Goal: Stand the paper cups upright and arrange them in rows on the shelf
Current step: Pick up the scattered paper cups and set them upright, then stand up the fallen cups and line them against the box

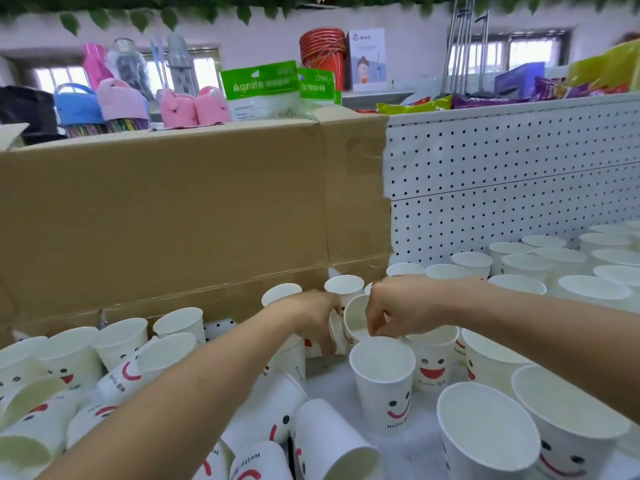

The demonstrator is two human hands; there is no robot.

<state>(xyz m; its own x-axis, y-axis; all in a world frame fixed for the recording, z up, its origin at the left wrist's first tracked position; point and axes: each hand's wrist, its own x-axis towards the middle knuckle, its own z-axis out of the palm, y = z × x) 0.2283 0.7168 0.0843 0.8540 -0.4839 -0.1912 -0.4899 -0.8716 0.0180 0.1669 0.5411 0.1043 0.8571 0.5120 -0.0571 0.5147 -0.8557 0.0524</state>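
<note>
Left hand (317, 317) grips a tilted cup (337, 336) by its side. Right hand (394, 308) is just beside it, fingers curled down at the rim of a second tilted cup (356, 320); can't tell if I'm pinching it. Upright cups (519, 268) stand in rows on the shelf (332, 375) right of my right hand. Toppled cups (114, 382) lie left of my left forearm.

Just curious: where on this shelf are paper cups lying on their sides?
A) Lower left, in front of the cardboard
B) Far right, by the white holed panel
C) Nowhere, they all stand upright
A: the tipped cups lie jumbled at the lower left, while the cups on the right stand upright in rows by the pegboard.
</note>
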